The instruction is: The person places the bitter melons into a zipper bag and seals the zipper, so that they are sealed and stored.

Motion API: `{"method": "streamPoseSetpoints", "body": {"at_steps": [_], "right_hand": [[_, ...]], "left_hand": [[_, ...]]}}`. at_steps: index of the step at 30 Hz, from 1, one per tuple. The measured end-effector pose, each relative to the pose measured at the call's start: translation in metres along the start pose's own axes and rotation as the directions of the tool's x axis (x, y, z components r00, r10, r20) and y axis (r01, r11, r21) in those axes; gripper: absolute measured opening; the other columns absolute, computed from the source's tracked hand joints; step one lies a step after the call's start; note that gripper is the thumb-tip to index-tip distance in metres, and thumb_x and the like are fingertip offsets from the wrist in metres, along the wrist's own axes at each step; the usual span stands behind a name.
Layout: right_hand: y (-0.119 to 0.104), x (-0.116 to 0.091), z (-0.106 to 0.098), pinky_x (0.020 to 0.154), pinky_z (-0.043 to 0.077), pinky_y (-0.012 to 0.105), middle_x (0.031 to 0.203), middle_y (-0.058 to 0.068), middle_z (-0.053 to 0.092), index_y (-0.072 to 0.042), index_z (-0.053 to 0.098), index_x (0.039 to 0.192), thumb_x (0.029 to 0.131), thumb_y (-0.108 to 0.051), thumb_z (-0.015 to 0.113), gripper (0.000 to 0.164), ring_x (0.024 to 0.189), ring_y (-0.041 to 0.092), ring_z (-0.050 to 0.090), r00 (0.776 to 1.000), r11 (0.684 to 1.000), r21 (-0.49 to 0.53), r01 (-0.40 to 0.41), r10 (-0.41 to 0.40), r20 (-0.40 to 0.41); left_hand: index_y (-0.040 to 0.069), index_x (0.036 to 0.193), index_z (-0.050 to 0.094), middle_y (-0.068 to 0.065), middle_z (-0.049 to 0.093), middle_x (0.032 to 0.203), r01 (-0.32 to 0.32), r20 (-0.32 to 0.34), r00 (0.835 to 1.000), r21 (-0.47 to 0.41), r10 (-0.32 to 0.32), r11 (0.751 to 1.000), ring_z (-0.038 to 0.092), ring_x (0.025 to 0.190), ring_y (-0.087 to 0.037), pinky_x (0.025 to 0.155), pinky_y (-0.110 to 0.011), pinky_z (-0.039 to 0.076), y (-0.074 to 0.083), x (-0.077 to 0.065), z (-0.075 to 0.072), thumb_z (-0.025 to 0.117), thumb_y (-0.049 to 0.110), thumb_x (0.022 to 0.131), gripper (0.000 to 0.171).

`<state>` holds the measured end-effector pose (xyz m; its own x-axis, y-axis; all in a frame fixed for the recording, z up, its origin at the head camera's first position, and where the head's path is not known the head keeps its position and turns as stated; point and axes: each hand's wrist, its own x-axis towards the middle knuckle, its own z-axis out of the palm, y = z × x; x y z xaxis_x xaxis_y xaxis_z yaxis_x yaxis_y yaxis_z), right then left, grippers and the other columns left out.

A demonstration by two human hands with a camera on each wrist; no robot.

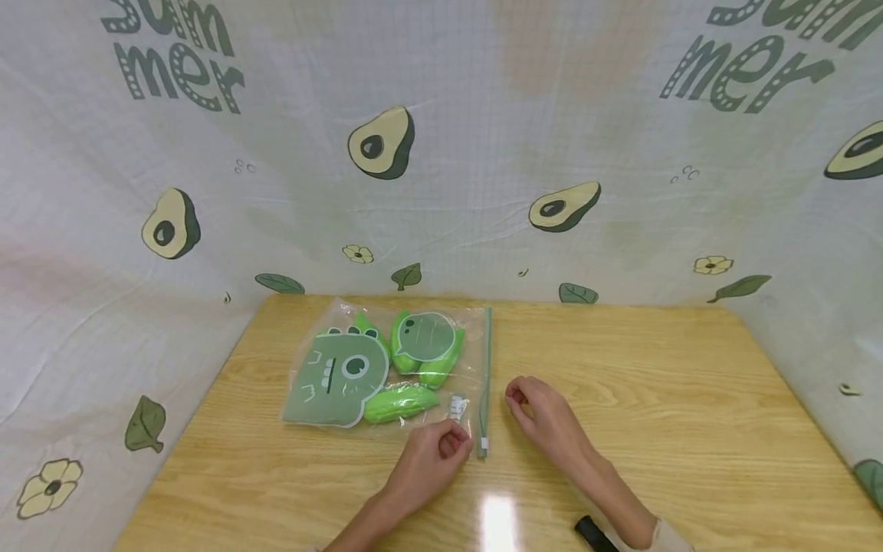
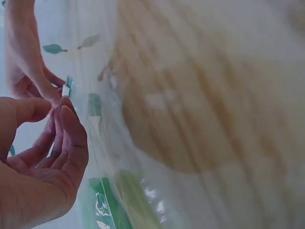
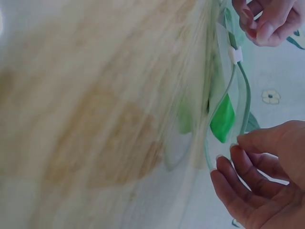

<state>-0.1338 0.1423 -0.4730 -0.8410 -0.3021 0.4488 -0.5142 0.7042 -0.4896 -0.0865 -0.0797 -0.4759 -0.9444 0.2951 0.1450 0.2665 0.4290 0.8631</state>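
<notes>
A clear zip bag (image 1: pixel 472 356) printed with a green one-eyed monster lies on the table, its zip edge toward the right. Inside are several bright green, vegetable-shaped pieces (image 1: pixel 400 402). The white slider (image 1: pixel 484 443) sits at the near end of the green zip strip (image 1: pixel 487 345); in the right wrist view the strip's two sides part beyond it. My left hand (image 1: pixel 429 464) is at the bag's near right corner, fingers loosely bent, thumb apart from them. Just right of the zip edge, my right hand (image 1: pixel 552 425) hovers with relaxed, bent fingers, holding nothing.
The wooden table (image 1: pixel 655 383) extends to both sides of the bag. A white cloth (image 1: pixel 469 153) with avocados and leaves hangs behind and along both sides. A short black object (image 1: pixel 595 533) shows at the near edge beside the right forearm.
</notes>
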Motion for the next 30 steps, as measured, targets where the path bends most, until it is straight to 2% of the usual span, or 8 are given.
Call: {"method": "streamPoseSetpoints", "body": {"at_steps": [5, 10, 13, 17, 20, 24, 30], "right_hand": [[-0.004, -0.007, 0.000, 0.064, 0.053, 0.021, 0.081, -0.003, 0.065, -0.007, 0.068, 0.089, 0.085, 0.007, 0.079, 0.018, 0.074, 0.007, 0.060, 1.000, 1.000, 0.008, -0.021, 0.020, 0.020], [-0.008, -0.014, 0.001, 0.066, 0.054, 0.023, 0.083, -0.003, 0.064, -0.005, 0.068, 0.091, 0.084, 0.008, 0.078, 0.018, 0.075, 0.009, 0.061, 0.999, 1.000, 0.011, -0.001, 0.000, 0.037], [-0.010, -0.018, 0.003, 0.067, 0.054, 0.023, 0.084, -0.003, 0.064, -0.006, 0.068, 0.093, 0.086, 0.007, 0.076, 0.016, 0.076, 0.009, 0.061, 0.999, 1.000, 0.026, 0.008, -0.009, 0.054], [-0.014, -0.021, 0.004, 0.065, 0.053, 0.022, 0.085, -0.005, 0.063, -0.007, 0.068, 0.094, 0.093, -0.001, 0.073, 0.008, 0.076, 0.006, 0.060, 0.995, 0.997, 0.081, -0.013, 0.005, 0.095], [-0.018, -0.023, 0.004, 0.062, 0.051, 0.021, 0.085, -0.006, 0.061, -0.007, 0.069, 0.096, 0.098, -0.008, 0.069, 0.003, 0.073, 0.003, 0.056, 0.990, 0.991, 0.130, -0.043, 0.024, 0.139], [-0.022, -0.025, 0.004, 0.061, 0.050, 0.021, 0.084, -0.007, 0.060, -0.008, 0.069, 0.097, 0.103, -0.016, 0.064, 0.011, 0.072, 0.000, 0.052, 0.976, 0.976, 0.193, -0.097, 0.055, 0.211], [-0.022, -0.027, 0.007, 0.059, 0.048, 0.021, 0.078, -0.011, 0.062, -0.014, 0.069, 0.093, 0.103, -0.025, 0.064, 0.016, 0.069, -0.003, 0.051, 0.963, 0.962, 0.238, -0.137, 0.073, 0.259]], "left_hand": [[0.004, 0.087, 0.072, 0.006, 0.064, 0.073, 0.066, 0.011, 0.998, -0.062, -0.065, 0.996, 0.055, 0.062, 0.000, 0.057, -0.019, 0.050, 0.003, -0.003, 0.003, 0.071, 0.006, 0.094, 0.007], [0.000, 0.089, 0.072, 0.003, 0.065, 0.073, 0.134, 0.032, 0.991, -0.129, -0.131, 0.983, 0.056, 0.059, -0.002, 0.054, -0.020, 0.050, 0.006, -0.008, 0.008, 0.070, 0.007, 0.094, 0.008], [-0.002, 0.092, 0.071, -0.001, 0.066, 0.073, 0.180, 0.056, 0.984, -0.191, -0.172, 0.965, 0.057, 0.055, -0.005, 0.048, -0.019, 0.048, 0.007, -0.011, 0.010, 0.069, 0.007, 0.096, 0.010], [-0.004, 0.097, 0.070, -0.005, 0.066, 0.075, 0.247, 0.111, 0.968, -0.284, -0.224, 0.926, 0.058, 0.052, -0.011, 0.041, -0.021, 0.048, 0.007, -0.016, 0.014, 0.066, 0.008, 0.099, 0.013], [-0.005, 0.098, 0.069, -0.006, 0.065, 0.076, 0.275, 0.146, 0.960, -0.328, -0.239, 0.904, 0.058, 0.053, -0.012, 0.042, -0.023, 0.050, 0.007, -0.017, 0.016, 0.064, 0.010, 0.101, 0.016], [-0.007, 0.097, 0.069, -0.008, 0.066, 0.077, 0.293, 0.166, 0.954, -0.363, -0.248, 0.884, 0.062, 0.059, -0.014, 0.047, -0.024, 0.054, 0.006, -0.018, 0.018, 0.063, 0.011, 0.102, 0.019], [-0.012, 0.103, 0.067, -0.011, 0.066, 0.084, 0.294, 0.167, 0.955, -0.431, -0.245, 0.853, 0.069, 0.068, -0.023, 0.055, -0.032, 0.060, 0.003, -0.020, 0.020, 0.060, 0.008, 0.104, 0.021]]}}
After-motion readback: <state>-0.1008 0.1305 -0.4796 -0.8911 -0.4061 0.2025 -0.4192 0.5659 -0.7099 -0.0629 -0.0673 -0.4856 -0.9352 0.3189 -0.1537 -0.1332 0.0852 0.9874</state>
